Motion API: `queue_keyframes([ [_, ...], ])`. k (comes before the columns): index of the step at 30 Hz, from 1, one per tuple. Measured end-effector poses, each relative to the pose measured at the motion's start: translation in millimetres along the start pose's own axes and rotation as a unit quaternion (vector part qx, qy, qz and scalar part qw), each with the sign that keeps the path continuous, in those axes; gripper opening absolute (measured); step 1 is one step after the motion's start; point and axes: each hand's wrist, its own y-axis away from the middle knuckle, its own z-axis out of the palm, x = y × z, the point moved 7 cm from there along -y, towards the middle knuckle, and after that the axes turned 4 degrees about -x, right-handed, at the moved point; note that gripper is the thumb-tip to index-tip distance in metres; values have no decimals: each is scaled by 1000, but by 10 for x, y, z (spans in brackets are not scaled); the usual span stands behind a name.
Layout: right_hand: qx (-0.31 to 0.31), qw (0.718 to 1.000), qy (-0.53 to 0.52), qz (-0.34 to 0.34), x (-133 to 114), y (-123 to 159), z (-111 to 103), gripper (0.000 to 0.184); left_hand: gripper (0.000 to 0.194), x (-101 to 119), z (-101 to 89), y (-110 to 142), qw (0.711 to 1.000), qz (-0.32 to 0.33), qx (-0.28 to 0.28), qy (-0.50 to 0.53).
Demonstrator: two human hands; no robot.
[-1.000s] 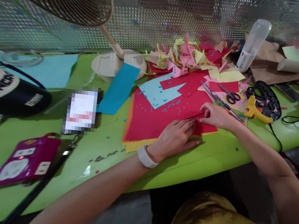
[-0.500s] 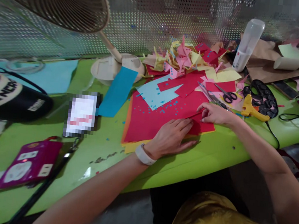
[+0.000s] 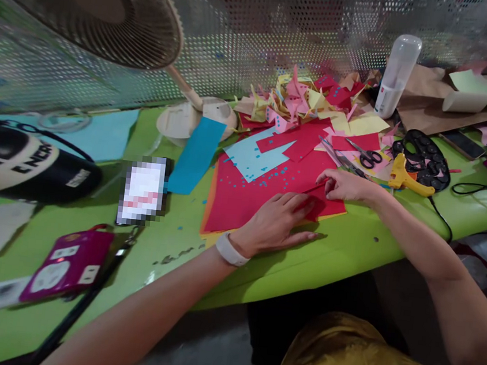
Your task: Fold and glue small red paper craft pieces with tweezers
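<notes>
In the head view my left hand [image 3: 271, 223] lies flat with fingers stretched over the near part of a red paper sheet [image 3: 237, 202]. Its thumb points along the sheet's near edge. To the right, my right hand [image 3: 343, 185] is closed in a pinch on a raised or folded edge of red paper, close to the left fingertips. The exact fold is partly hidden by the fingers. Orange and yellow sheets peek out under the red one. A light blue sheet [image 3: 250, 159] and tiny blue bits rest on it, beside cut red pieces [image 3: 276, 141].
Scissors [image 3: 368, 158] and a yellow glue gun [image 3: 405, 176] lie right of my right hand. Behind stand a paper scrap pile [image 3: 296, 98], a bottle [image 3: 398, 77] and a fan [image 3: 113, 12]. Leftward are a blue strip [image 3: 198, 154], a phone [image 3: 143, 192], a purple power strip [image 3: 67, 265] and a black flask [image 3: 53, 168].
The view has shifted slightly, so the table things at left sit further right. Both hands stay at nearly the same place on the red paper.
</notes>
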Motion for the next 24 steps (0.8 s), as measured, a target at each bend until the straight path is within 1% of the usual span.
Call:
queue_keyframes([
  [3, 12, 1000, 12, 7, -25, 16, -8, 41, 59, -30, -1, 72, 1000, 12, 10, 12],
  [7, 43, 998, 46, 15, -77, 37, -20, 33, 57, -64, 19, 118, 1000, 14, 11, 17],
  [11, 60, 992, 110, 28, -104, 45, -11, 42, 52, -90, 10, 123, 999, 12, 27, 15],
  [14, 64, 987, 143, 31, -121, 49, -3, 43, 52, -84, 2, 127, 999, 22, 35, 8],
  [20, 65, 982, 172, 36, -138, 56, 6, 48, 46, -59, -17, 149, 998, 32, 54, -4],
  [24, 62, 983, 168, 33, -136, 54, 8, 48, 44, -27, -29, 149, 997, 41, 58, -3],
])
